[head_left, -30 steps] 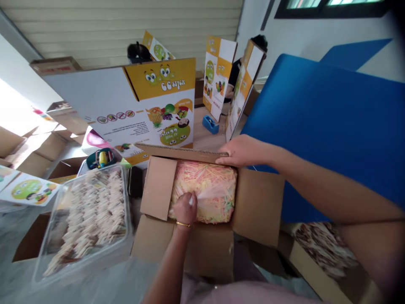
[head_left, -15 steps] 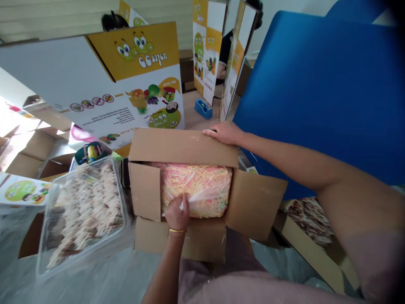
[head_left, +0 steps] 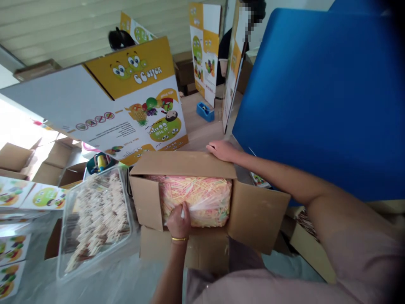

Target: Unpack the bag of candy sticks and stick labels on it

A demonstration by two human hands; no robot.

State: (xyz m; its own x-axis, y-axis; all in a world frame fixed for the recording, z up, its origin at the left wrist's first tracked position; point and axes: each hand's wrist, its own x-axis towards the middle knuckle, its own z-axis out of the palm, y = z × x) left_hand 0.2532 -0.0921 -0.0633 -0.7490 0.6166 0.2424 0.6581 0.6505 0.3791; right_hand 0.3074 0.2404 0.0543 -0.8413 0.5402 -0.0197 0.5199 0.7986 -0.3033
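We have our left hand closed on gathered plastic of the clear bag, full of pink and yellow sticks, which lies inside the open carton. Our right hand is at the right end of the far flap; whether its grip pinches the cardboard, we cannot tell. The right flap and near flap splay outward. We judge the step in hand to be handling the bag's loose plastic while the far flap is minded. Any next move calls for a firm left grip on that plastic and care around the flap edges. Left of the carton sits a tub of pale sticks.
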